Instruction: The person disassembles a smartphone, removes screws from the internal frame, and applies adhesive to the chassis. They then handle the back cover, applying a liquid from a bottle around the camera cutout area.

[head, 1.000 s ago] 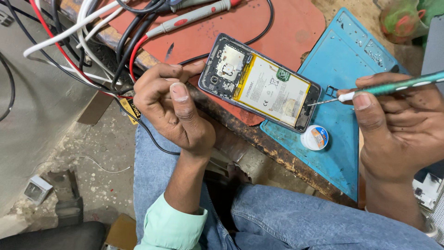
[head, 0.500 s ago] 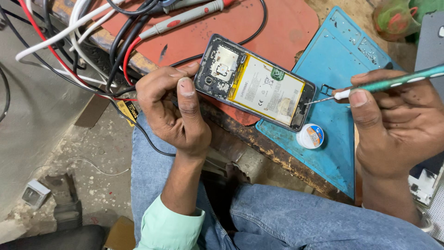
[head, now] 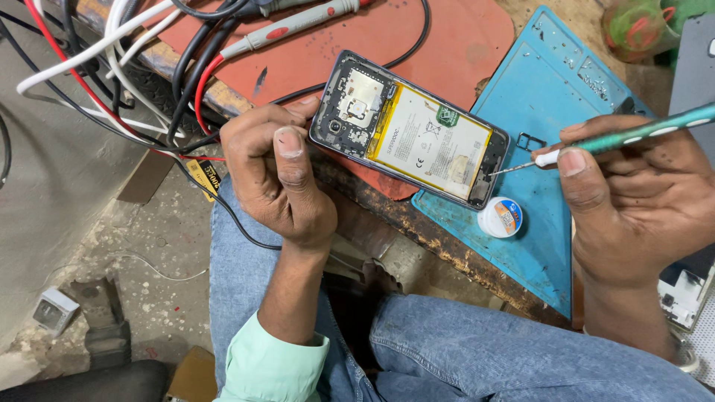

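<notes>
The left hand (head: 279, 175) is grasping the top end of an opened grey smartphone with its back cover off (head: 410, 128), fingers curled around the camera end and the thumb lying folded over them, so this grip is clenched on the phone. The phone is lying slantwise across the edge of the tabletop (head: 447, 246), its pale yellow-edged battery and bare circuit board facing up, half over a rust-red rubber mat (head: 417, 37) and half over a blue silicone repair mat (head: 551, 97).

The right hand (head: 640, 201) is grasping a slim green-handled screwdriver with a white collar (head: 633, 134), thumb and fingers pinching the shaft; this grip is closed on the tool. The thin metal tip is touching the phone's lower end, just left of this grip.

A small round white tin with an orange and blue lid (head: 500, 217) is sitting on the blue mat, just below the screwdriver tip and left of the right grip. A tangle of black, red and white cables (head: 141, 82) is hanging above and left of the left grip. Blue jeans (head: 477, 350) are showing below both hands.
</notes>
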